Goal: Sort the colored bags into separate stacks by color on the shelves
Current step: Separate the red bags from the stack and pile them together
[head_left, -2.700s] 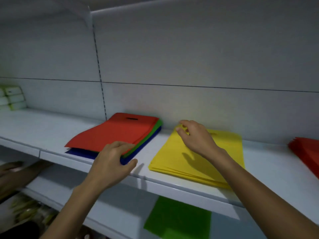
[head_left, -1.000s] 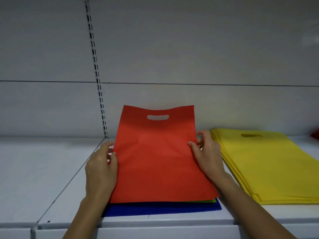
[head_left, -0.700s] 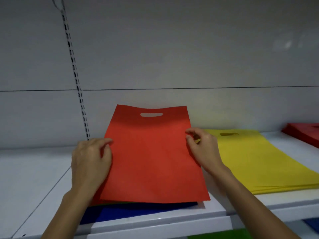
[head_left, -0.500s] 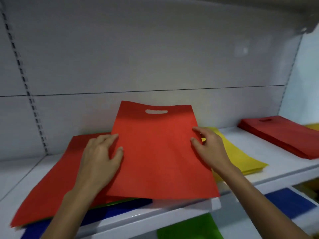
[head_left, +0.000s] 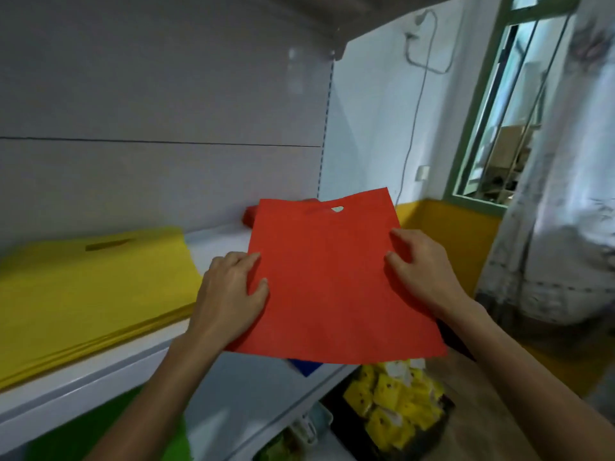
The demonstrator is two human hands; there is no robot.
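We are looking along a white shelving unit whose grey back panel (head_left: pixel 149 94) is filling the far left of the scene. To the right of it a patterned curtain (head_left: pixel 565 194) is hanging beside a green-framed window (head_left: pixel 499 128). On the upper shelf (head_left: pixel 100 367), a thick stack of yellow bags (head_left: pixel 83 287) is lying flat at the left, its handle cut-outs pointing toward the back panel.

A single red bag (head_left: pixel 326 277) is being held in the air at the centre, past the right end of the upper shelf, tilted so that its handle cut-out is pointing away from us. The left hand (head_left: pixel 229 294) is gripping the bag's left edge, with the thumb lying on top of the fabric. The right hand (head_left: pixel 422 271) is gripping the right edge with fingers bent onto the upper face. We cannot tell how either hand's fingers are lying underneath.

On the lower shelf (head_left: pixel 239 394), a green bag (head_left: pixel 109 434) is showing at the near left. Below the shelves at the right, a dark tray of yellow packets (head_left: pixel 396 407) is sitting, too blurred for us to make out more. A corner of a blue bag (head_left: pixel 304 367) is peeking out on the lower shelf, just under the red bag's near edge. At the far end of the upper shelf, a stack of red bags (head_left: pixel 250 216) is showing its corner behind the held bag. A thin cable (head_left: pixel 416 111) is running down the white wall.
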